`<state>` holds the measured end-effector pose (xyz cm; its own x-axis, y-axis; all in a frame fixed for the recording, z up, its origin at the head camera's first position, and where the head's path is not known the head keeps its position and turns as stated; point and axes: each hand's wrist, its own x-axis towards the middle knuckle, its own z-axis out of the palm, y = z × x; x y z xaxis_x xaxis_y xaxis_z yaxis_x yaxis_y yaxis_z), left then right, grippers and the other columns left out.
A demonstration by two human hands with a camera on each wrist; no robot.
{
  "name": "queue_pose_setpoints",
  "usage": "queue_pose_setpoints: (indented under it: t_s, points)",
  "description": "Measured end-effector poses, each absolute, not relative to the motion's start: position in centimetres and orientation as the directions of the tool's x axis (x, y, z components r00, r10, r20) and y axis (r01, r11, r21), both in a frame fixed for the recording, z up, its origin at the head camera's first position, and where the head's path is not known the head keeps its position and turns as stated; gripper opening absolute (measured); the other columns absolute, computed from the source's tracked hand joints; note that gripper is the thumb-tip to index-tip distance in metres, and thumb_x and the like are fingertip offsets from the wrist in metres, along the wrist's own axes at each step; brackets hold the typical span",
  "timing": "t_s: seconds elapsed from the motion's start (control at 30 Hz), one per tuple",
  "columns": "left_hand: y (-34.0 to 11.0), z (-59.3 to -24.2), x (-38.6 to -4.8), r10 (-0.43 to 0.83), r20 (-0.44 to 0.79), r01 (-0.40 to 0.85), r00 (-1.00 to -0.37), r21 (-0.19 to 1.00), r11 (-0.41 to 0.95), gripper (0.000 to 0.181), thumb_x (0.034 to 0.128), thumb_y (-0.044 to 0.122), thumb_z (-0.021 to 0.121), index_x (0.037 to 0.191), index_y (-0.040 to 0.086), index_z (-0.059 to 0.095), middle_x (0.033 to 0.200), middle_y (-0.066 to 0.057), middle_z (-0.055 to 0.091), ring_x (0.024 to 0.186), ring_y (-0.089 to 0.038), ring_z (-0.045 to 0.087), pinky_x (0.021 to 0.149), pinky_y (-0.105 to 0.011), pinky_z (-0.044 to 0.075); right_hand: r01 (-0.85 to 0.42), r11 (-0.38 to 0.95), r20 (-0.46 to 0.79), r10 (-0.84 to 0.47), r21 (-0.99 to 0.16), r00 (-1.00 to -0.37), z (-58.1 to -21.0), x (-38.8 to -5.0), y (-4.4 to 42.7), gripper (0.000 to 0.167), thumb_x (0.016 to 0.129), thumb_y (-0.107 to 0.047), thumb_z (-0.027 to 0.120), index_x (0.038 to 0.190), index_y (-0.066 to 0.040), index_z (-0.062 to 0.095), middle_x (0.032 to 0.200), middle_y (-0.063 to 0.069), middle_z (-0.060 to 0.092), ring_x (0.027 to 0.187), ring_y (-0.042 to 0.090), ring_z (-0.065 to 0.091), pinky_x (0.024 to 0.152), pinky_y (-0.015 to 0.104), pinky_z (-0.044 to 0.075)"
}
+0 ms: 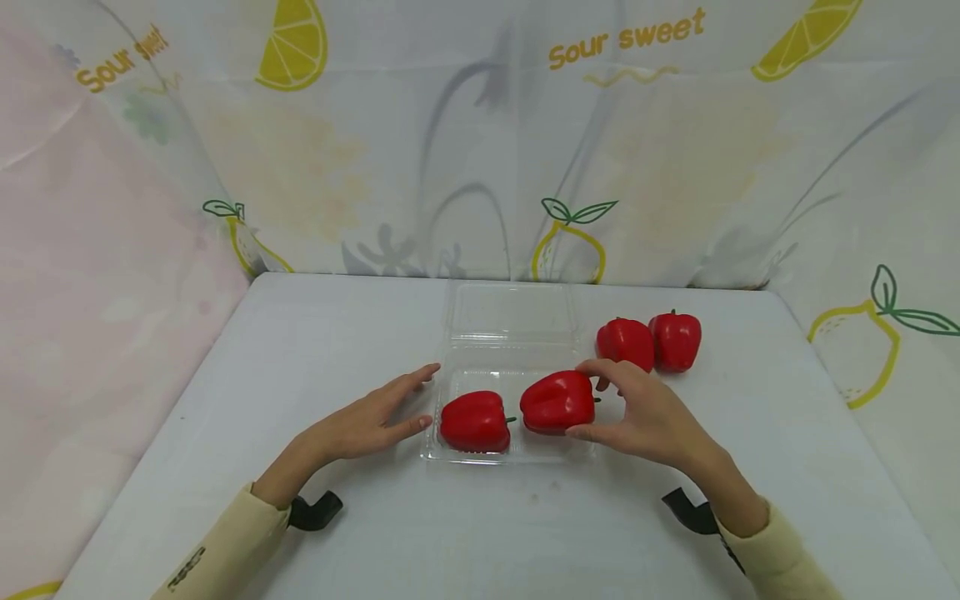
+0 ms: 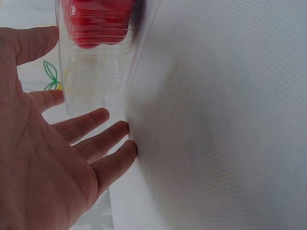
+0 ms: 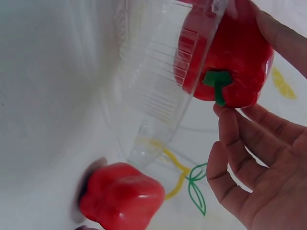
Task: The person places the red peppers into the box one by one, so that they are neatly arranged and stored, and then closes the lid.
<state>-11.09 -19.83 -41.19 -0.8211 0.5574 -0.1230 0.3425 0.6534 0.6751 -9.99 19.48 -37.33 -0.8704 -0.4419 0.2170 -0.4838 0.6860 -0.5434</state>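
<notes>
A clear plastic container (image 1: pixel 465 455) lies with its lid (image 1: pixel 513 310) folded back. Inside, on its left side, rests a red bell pepper (image 1: pixel 474 422). Another red pepper (image 1: pixel 557 403), stem to the right, is pinched between the thumb and fingers of my right hand (image 1: pixel 648 417) over the container's right side; the right wrist view shows this pepper (image 3: pixel 240 52) partly behind the clear wall. My left hand (image 1: pixel 367 423) is beside the container's left edge with fingers spread, holding nothing; in the left wrist view its thumb tip is at the container wall (image 2: pixel 91 72).
Two more red peppers, one (image 1: pixel 626 342) beside the other (image 1: pixel 676 341), stand on the white table (image 1: pixel 337 333) behind my right hand. A printed cloth (image 1: pixel 420 150) hangs along the back and sides of the table.
</notes>
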Motion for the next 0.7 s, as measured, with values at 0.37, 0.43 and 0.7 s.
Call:
queue_pose_setpoints:
  t_s: [0.37,0.43,0.7]
  points:
    - [-19.8,-41.2,-11.0,0.549,-0.132,0.333,-0.825,0.672,0.662,0.076,0.0943,0.05,0.058,0.157,0.026,0.023,0.156,-0.002,0.033,0.136,-0.025,0.04,0.103,-0.057,0.04,-0.475,0.69,0.207,-0.438,-0.547,-0.875,-38.1,-9.6,19.0,0.08,0.061,-0.034,0.095,0.129,-0.016,0.058,0.104,-0.004,0.061,0.091,0.02,0.059,0.065,0.028,0.053]
    - [-19.8,-41.2,-11.0,0.552,-0.127,0.338,-0.824,0.671,0.66,0.076,0.0945,0.05,0.058,0.157,0.025,0.023,0.156,-0.002,0.034,0.136,-0.025,0.041,0.104,-0.057,0.04,-0.474,0.693,0.21,-0.434,-0.544,-0.876,-38.2,-9.6,19.0,0.079,0.061,-0.035,0.094,0.129,-0.016,0.058,0.104,-0.004,0.061,0.091,0.02,0.059,0.066,0.028,0.053]
    - [-19.8,-41.2,-11.1,0.554,-0.131,0.341,-0.822,0.665,0.664,0.076,0.0945,0.05,0.058,0.157,0.024,0.024,0.155,-0.001,0.034,0.136,-0.024,0.04,0.104,-0.056,0.04,-0.463,0.707,0.205,-0.423,-0.535,-0.883,-38.9,-9.4,18.8,0.079,0.063,-0.035,0.094,0.13,-0.015,0.057,0.107,-0.003,0.061,0.092,0.018,0.058,0.067,0.028,0.053]
